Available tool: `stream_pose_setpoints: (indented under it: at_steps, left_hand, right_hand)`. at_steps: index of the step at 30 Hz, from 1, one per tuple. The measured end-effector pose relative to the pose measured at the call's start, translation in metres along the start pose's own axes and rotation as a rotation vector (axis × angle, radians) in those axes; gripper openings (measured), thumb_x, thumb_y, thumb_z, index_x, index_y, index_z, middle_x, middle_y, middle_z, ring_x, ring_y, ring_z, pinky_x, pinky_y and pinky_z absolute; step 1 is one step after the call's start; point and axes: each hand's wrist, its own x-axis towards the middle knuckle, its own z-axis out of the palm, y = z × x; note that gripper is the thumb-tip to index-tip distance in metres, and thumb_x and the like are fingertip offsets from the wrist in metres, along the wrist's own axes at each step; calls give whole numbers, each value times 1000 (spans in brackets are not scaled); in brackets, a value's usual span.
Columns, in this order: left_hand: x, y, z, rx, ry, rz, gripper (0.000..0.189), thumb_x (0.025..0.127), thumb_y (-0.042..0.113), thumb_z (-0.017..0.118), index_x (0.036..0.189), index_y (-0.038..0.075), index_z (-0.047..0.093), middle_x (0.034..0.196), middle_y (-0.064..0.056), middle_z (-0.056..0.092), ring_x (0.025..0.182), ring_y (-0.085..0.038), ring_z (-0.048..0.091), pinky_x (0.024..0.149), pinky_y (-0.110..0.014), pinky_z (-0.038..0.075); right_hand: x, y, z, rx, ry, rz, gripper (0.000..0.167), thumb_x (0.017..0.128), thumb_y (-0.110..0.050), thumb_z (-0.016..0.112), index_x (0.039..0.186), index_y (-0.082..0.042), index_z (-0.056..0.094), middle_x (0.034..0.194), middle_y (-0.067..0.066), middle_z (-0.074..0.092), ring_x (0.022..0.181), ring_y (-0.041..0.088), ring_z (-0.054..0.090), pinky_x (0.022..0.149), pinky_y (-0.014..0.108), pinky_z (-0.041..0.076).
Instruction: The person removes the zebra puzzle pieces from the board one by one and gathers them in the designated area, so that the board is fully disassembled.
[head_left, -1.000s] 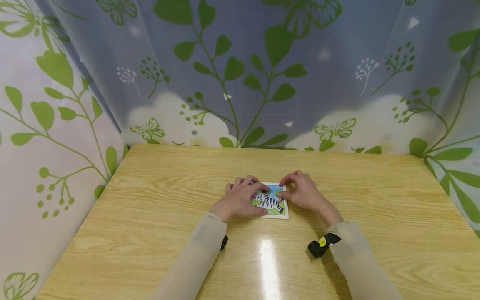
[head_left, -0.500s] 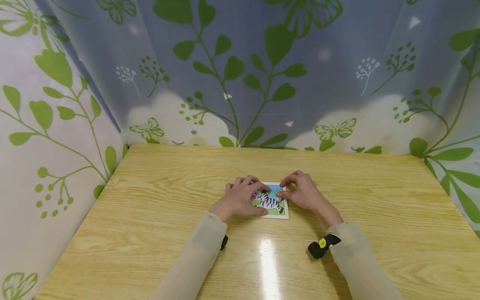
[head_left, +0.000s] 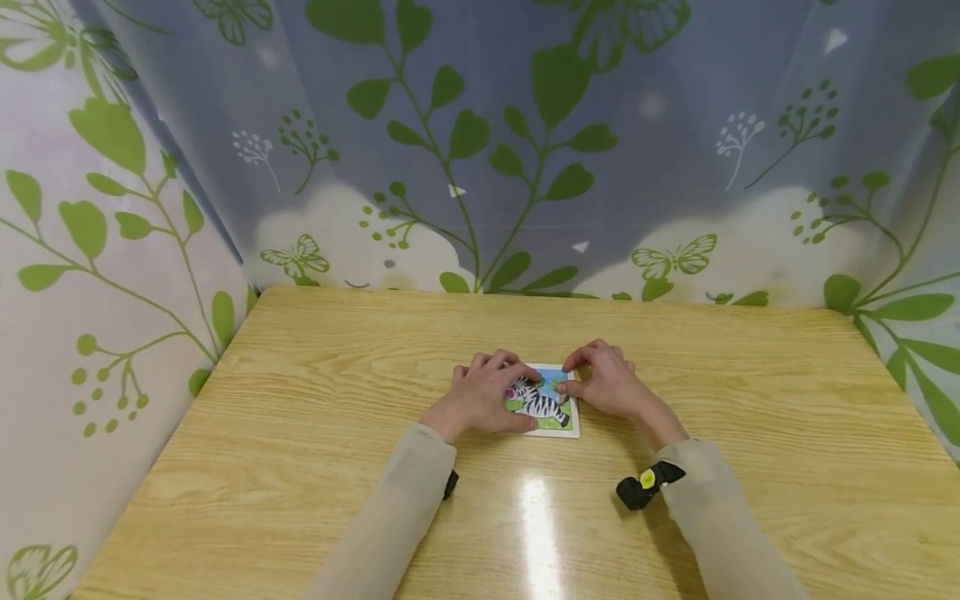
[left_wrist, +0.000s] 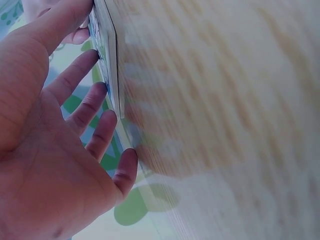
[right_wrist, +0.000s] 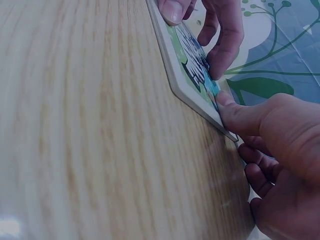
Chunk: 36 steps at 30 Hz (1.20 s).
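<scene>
Leaf-and-butterfly drapes [head_left: 495, 217] hang behind and at both sides of a light wood-grain table [head_left: 315, 400], blue-grey at the back with pale cloud shapes low down. Towards the person, a bright streak of reflected light [head_left: 540, 533] crosses the tabletop. On the table, between the two hands, lies a zebra picture board [head_left: 550, 406], thin and white-bordered, showing a black-and-white striped body over green with blue above. Its left part is mostly covered by the left hand [head_left: 482, 398], whose fingers are spread and loosely extended: the thumb rests on the face near the close edge and the forefinger reaches across the upper part. At the far right corner is the right hand [head_left: 609, 386], its thumb tip on the face and its forefinger tip at the far edge, both bent, the other fingers tucked in beside the board; whether thumb and forefinger pinch it, I cannot tell. Beige sleeves [head_left: 716, 500] cover both forearms, and a black wrist strap with a yellow badge [head_left: 648, 480] sits at the right wrist, while only a bit of black device [head_left: 450, 485] shows at the left
</scene>
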Motion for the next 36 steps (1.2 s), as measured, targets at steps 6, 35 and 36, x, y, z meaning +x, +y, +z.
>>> stream_pose_setpoints:
  at_steps: [6,35,36]
  left_hand:
    - [1,0,0,10,2,-2,60,87,52,76,141,37,55,151,3,42,138,-31,36,103,-52,32]
    - [-1,-1,0,-10,-6,4,61,87,51,76,142,37,55,150,3,42,138,-31,35,104,-52,31]
    - [-1,-1,0,-11,-6,4,61,87,51,76,142,37,55,151,3,42,138,-31,35,104,-52,31]
  right_hand:
    - [-1,0,0,7,-8,-9,24,91,-25,78,104,-7,69,117,15,56,109,37,44,93,56,27]
    - [-4,15,3,309,22,-37,24,91,-16,77,108,-3,65,106,13,69,102,25,61,97,41,42]
    - [-4,16,4,317,24,-38,23,91,-15,77,107,-3,65,105,13,70,100,24,62,95,38,43]
